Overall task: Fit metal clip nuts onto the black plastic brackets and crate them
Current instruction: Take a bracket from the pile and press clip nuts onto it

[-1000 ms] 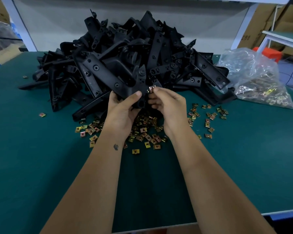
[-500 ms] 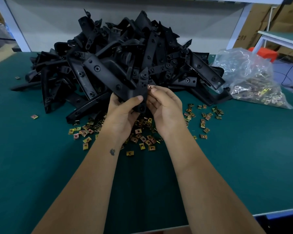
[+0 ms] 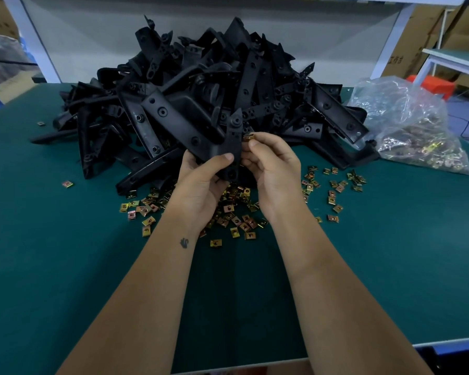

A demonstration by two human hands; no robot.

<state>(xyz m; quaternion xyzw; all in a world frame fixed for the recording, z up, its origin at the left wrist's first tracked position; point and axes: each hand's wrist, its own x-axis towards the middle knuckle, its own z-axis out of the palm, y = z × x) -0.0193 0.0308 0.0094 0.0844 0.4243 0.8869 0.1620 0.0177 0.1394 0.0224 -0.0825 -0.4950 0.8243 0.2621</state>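
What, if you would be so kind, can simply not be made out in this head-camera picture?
- Head view: whether the clip nut is seated on the held bracket; the right hand and its fingers cover the joint.
- Head view: the bag contents; crinkled plastic blurs them.
- Head view: any crate; none lies within the edges.

Black plastic brackets (image 3: 201,104), matte, piled; clip nuts (image 3: 236,209) brassy gold with reddish tints; surface (image 3: 65,266) dark teal green with a pale edge; bag (image 3: 406,123) clear, glinting; stool (image 3: 431,83) orange-red; cartons (image 3: 406,50) brown.
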